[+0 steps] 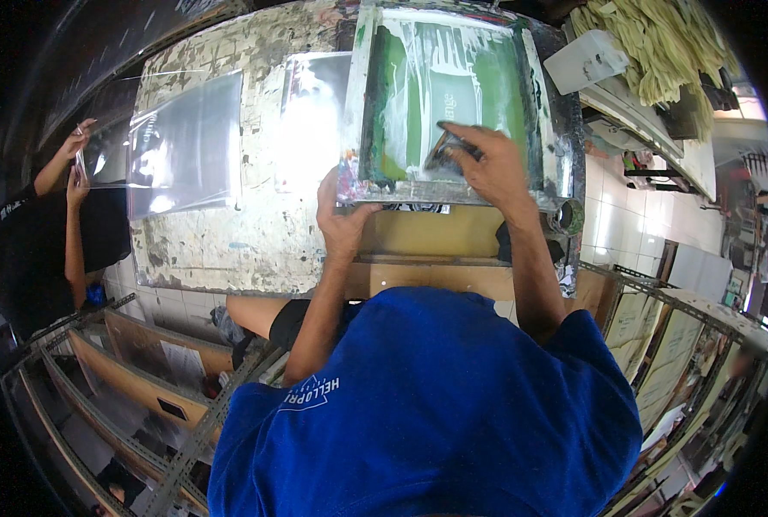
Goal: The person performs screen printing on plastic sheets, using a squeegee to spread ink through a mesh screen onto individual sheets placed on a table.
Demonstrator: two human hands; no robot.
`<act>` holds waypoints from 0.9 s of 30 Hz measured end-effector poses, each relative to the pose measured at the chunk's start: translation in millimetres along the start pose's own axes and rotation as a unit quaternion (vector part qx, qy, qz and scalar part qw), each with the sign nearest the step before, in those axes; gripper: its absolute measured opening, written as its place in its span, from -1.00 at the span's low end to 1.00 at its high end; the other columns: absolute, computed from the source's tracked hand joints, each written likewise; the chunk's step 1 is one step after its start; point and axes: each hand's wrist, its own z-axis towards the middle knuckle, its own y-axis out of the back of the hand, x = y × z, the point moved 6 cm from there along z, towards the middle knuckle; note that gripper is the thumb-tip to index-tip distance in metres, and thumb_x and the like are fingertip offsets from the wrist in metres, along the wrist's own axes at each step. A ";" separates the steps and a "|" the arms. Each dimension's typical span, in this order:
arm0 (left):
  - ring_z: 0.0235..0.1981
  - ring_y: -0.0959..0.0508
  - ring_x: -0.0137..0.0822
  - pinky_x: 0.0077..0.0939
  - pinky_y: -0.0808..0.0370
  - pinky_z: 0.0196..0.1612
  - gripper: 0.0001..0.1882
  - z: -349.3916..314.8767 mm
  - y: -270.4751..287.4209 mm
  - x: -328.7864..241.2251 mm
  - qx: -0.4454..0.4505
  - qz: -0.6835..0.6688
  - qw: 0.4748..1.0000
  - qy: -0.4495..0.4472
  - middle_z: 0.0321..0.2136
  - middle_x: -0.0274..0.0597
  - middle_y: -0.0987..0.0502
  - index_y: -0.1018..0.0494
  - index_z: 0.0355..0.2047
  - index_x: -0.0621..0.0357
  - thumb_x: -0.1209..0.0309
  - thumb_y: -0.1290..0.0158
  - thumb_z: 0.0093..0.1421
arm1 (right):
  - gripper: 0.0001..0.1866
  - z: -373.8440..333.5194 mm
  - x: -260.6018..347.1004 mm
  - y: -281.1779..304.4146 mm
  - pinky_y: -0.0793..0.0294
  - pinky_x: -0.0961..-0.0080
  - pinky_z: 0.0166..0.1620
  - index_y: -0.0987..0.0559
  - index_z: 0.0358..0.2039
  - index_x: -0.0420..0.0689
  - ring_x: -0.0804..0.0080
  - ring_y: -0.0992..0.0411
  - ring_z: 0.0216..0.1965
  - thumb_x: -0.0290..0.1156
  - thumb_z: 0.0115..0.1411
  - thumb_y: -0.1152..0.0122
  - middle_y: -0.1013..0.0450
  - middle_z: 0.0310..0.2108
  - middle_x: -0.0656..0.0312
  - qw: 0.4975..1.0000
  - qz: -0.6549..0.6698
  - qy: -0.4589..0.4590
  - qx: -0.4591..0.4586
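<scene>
A silk-screen printing frame (355, 112) with a green mesh lies on the worktable, streaked with white ink (443, 50). My right hand (496, 165) is closed round a small dark squeegee (441, 152) at the near part of the mesh. My left hand (343, 222) grips the near left corner of the frame, its thumb along the near edge. Left of the frame a clear plastic sheet (295, 146) lies on the table, partly under glare. Another clear plastic sheet (186, 142), with faint white print, lies farther left.
A person in black (43, 241) at the far left holds up a clear sheet (104, 155). The paint-stained worktable (186, 254) spreads before me. A white plastic container (586, 60) and a heap of pale yellow strips (660, 43) sit at the right. Metal racks (181, 465) stand on both sides.
</scene>
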 end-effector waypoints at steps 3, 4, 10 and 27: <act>0.19 -0.32 0.01 -0.05 -0.23 0.23 -0.10 -8.8 2.1 6.8 0.007 0.241 0.969 -0.056 0.20 0.02 -0.36 -0.47 0.11 0.27 0.23 -0.53 -0.29 | -0.38 -10.6 -21.3 -33.3 -0.30 0.24 -0.06 -0.57 0.14 0.14 0.21 -0.44 -0.19 -0.32 -0.01 -0.48 -0.52 -0.27 0.08 0.975 -0.207 0.060 0.057; 0.18 -0.25 0.01 -0.11 -0.23 0.22 -0.17 -9.5 2.1 6.5 0.003 0.265 0.961 -0.075 0.24 0.00 -0.32 -0.54 0.04 0.29 0.13 -0.51 -0.25 | -0.27 -15.0 -26.1 -42.9 -0.19 0.21 -0.01 -0.47 0.23 0.17 0.18 -0.40 -0.13 -0.28 -0.01 -0.48 -0.47 -0.22 0.08 0.960 -0.266 0.064 0.067; 0.18 -0.24 0.07 0.00 -0.15 0.24 -0.17 -12.4 1.6 7.4 -0.002 0.312 0.947 -0.077 0.26 0.01 -0.30 -0.55 0.03 0.24 0.04 -0.48 -0.24 | -0.25 23.3 -69.7 -53.3 -0.12 0.09 0.00 -0.48 0.21 0.20 0.12 -0.34 -0.03 -0.40 -0.09 -0.40 -0.43 -0.17 0.03 0.957 -0.284 0.052 -0.012; 0.13 -0.29 -0.02 -0.15 -0.16 0.21 -0.26 -18.0 2.0 -4.1 -0.020 0.211 0.976 -0.045 0.01 0.02 -0.44 -0.48 0.11 0.28 0.36 -0.42 -0.13 | -0.61 106.5 -70.0 -11.4 -0.34 0.13 -0.13 -0.62 -0.02 0.09 0.09 -0.50 -0.14 -0.37 0.07 -0.34 -0.58 -0.22 0.07 0.948 -0.278 0.136 -0.069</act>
